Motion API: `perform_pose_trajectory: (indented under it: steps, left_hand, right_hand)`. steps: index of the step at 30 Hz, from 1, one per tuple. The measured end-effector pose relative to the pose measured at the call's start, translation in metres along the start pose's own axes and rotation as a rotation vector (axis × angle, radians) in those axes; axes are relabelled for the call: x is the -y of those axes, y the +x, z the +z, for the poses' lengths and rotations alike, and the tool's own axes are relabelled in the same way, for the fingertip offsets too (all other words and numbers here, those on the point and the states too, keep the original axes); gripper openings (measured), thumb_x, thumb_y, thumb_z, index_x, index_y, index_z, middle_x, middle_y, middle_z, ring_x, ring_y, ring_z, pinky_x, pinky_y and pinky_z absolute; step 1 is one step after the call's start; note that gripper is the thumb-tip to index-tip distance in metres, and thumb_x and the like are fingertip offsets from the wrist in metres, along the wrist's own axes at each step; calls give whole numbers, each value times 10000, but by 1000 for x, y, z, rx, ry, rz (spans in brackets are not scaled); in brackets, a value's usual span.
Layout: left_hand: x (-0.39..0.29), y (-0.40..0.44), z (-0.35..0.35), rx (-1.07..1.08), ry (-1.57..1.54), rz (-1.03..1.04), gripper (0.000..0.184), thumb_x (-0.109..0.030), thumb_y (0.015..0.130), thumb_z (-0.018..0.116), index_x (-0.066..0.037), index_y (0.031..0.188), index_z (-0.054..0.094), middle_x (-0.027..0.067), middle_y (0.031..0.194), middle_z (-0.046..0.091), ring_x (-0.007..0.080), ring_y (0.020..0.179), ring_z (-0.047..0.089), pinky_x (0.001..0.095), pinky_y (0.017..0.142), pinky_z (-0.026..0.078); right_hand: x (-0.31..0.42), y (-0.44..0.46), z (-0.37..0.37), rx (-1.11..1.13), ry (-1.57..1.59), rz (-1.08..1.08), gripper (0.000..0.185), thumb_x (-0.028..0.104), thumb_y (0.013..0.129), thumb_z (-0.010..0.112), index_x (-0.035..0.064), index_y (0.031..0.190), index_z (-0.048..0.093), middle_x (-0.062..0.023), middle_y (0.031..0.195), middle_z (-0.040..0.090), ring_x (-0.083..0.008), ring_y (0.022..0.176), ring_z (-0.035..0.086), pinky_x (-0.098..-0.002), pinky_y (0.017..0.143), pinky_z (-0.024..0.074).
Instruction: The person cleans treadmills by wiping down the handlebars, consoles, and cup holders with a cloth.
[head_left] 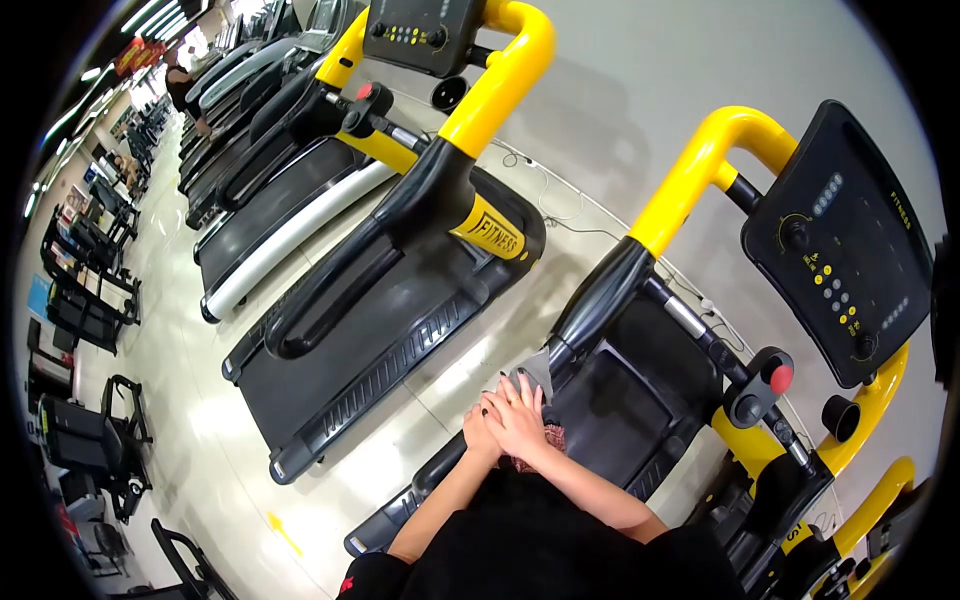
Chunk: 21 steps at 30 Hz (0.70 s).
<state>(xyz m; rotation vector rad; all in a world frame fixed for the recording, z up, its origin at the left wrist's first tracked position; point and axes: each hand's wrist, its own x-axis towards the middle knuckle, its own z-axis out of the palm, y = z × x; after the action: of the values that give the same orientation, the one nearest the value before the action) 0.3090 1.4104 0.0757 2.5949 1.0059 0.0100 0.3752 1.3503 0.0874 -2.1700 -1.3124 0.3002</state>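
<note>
My two hands are together on the black handrail (590, 310) of the near treadmill. My right hand (515, 418) lies across my left hand (480, 432), its fingers stretched out and slightly apart. A grey cloth (540, 372) shows just beyond my fingertips, against the rail. My left hand appears closed on this cloth, though its fingers are mostly hidden. Under my right wrist a reddish patterned fabric (553, 438) peeks out. To the right, the treadmill's black console (840, 250) has yellow and grey buttons and knobs, and below it is a red button (781, 379).
A second yellow-and-black treadmill (350, 330) stands to the left, with more treadmills in a row behind it. Cables (570, 225) run along the wall. Benches and other machines (85, 440) line the far left. A person (180, 85) stands far back. A yellow arrow (284, 533) marks the floor.
</note>
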Motion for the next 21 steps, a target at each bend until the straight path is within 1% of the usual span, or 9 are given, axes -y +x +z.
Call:
perform_pose_trajectory:
  steps: [3, 5, 6, 7, 9, 10, 13, 18, 21]
  left_hand:
    - [18, -13, 1, 105, -10, -61, 581, -356, 839, 503, -119, 1350, 360, 144, 1112, 557, 276, 980, 575, 402, 830, 451]
    - [29, -21, 2, 143, -35, -84, 566, -419, 806, 537, -89, 1258, 454, 143, 1084, 574, 285, 970, 579, 413, 825, 453]
    - [30, -24, -5, 141, -39, -94, 566, -419, 806, 537, -89, 1258, 454, 143, 1084, 574, 285, 970, 579, 413, 825, 453]
    - [28, -27, -17, 192, -65, -160, 581, -463, 769, 567, -76, 1197, 494, 146, 1056, 588, 291, 948, 589, 414, 811, 460]
    - [34, -36, -24, 243, -98, -239, 603, -506, 732, 597, -62, 1135, 533, 149, 1027, 602, 297, 927, 599, 416, 798, 468]
    - [40, -41, -22, 209, -102, -244, 624, -531, 707, 612, -58, 1109, 546, 152, 991, 613, 304, 906, 606, 417, 783, 474]
    - [53, -57, -26, 139, -156, -289, 654, -554, 670, 642, -40, 1067, 563, 175, 939, 629, 318, 880, 621, 414, 768, 488]
    - [83, -91, -44, 316, -276, -484, 658, -492, 656, 668, -6, 1083, 548, 147, 1016, 623, 312, 967, 596, 401, 836, 480]
    - [89, -106, -46, 283, -275, -491, 638, -457, 650, 686, 0, 1074, 550, 130, 1057, 612, 300, 1024, 570, 398, 849, 475]
  right_hand:
    - [12, 0, 1, 55, -65, -61, 351, 323, 821, 536, 140, 1116, 591, -165, 1293, 476, -375, 1259, 345, -579, 1035, 188]
    - [11, 3, 7, 87, -82, -194, 357, 331, 835, 514, 110, 1101, 602, -145, 1186, 561, -309, 1185, 448, -529, 1036, 229]
    - [11, 9, 10, -10, -92, -288, 317, 328, 835, 511, 92, 988, 657, -136, 1013, 643, -263, 1054, 553, -456, 989, 310]
    - [15, 16, 6, -1, -91, -296, 317, 328, 835, 511, 92, 988, 657, -136, 1013, 643, -263, 1054, 553, -456, 989, 310]
    - [21, 32, 0, 399, -246, -235, 270, 309, 828, 503, 111, 880, 678, -118, 866, 672, -245, 920, 609, -392, 918, 355]
    - [21, 36, 5, 378, -287, -291, 328, 347, 840, 469, 111, 772, 687, -123, 779, 671, -259, 812, 636, -379, 828, 398]
    - [35, 47, 23, 660, -395, -242, 412, 391, 856, 427, 92, 761, 694, -138, 788, 670, -285, 782, 641, -410, 766, 437]
    - [63, 27, 67, 800, -343, -396, 451, 362, 886, 371, 76, 749, 692, -149, 795, 671, -305, 770, 649, -449, 707, 487]
    - [77, 16, 67, 807, -372, -448, 422, 328, 881, 377, 72, 729, 676, -139, 786, 672, -295, 757, 651, -441, 682, 491]
